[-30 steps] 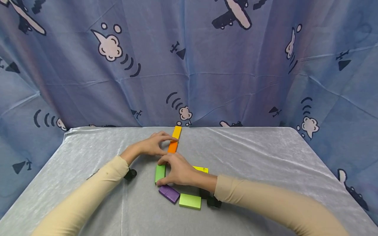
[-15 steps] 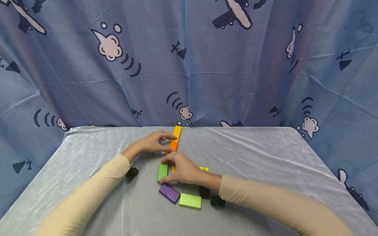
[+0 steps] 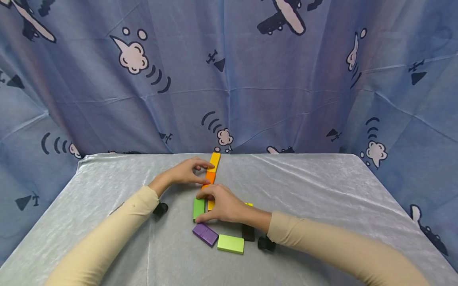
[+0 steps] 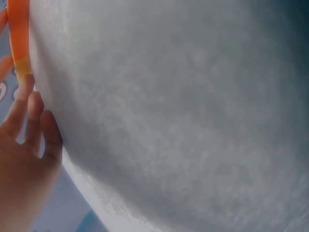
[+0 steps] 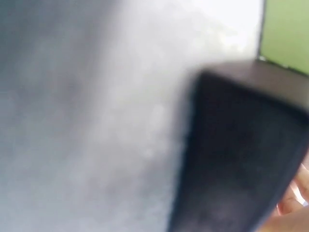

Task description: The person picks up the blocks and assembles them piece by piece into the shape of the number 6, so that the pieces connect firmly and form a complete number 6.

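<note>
In the head view my left hand [image 3: 184, 172] holds an orange block [image 3: 210, 177] between thumb and index finger. A golden-yellow block [image 3: 215, 160] lies end to end with it on the far side. My right hand [image 3: 223, 204] grips a green block [image 3: 198, 209] by its two ends, thumb at the near one. Beneath that hand, a yellow piece [image 3: 211, 205] is mostly covered. The left wrist view catches the orange block [image 4: 19, 29] at its upper left edge, fingertips beside it.
A purple block [image 3: 205, 234], a lime block [image 3: 230, 244] and a dark brown block [image 3: 248, 232] curve along the near side. Another bright yellow block [image 3: 249, 204] shows behind the right wrist. Grey cloth [image 3: 304, 186] covers the table; a blue patterned curtain [image 3: 286, 99] hangs behind it.
My right hand has slid the green block a little to the right, uncovering part of the yellow piece. The left hand has shifted slightly along the orange block, which has barely moved.
</note>
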`<state>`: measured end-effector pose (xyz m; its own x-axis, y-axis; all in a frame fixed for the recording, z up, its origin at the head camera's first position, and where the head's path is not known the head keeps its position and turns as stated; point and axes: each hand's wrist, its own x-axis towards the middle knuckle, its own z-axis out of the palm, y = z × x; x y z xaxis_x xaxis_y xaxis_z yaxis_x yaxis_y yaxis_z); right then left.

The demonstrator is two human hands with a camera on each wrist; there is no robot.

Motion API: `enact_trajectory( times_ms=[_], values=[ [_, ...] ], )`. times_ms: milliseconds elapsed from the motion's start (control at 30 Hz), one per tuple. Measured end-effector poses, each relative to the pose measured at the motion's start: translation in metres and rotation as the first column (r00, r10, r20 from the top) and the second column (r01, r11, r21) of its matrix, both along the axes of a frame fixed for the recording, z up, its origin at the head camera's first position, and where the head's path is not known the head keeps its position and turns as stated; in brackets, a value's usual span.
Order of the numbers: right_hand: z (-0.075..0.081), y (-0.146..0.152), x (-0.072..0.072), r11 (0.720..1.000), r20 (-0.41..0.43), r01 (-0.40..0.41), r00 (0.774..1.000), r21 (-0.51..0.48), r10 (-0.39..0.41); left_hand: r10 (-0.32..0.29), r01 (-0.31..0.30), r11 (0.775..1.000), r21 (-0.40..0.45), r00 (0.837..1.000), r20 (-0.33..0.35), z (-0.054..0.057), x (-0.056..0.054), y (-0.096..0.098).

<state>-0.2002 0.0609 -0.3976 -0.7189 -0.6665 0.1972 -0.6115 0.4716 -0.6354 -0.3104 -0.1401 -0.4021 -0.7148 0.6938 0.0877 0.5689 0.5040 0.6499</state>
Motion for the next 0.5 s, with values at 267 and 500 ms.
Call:
enact_trajectory(
  times_ms=[267,500],
  values=[
    [-0.001,0.002,-0.003,1.000,0.060,-0.014,0.998,-0.017,0.015,0.015,-0.015,1.000,-0.020,1.000,0.010,0.000,0.001,0.001],
    [0.004,0.013,-0.008,0.999,0.135,-0.022,0.990,-0.042,0.027,0.030,-0.029,0.999,-0.034,0.999,0.029,0.000,0.002,0.001]
  ],
)
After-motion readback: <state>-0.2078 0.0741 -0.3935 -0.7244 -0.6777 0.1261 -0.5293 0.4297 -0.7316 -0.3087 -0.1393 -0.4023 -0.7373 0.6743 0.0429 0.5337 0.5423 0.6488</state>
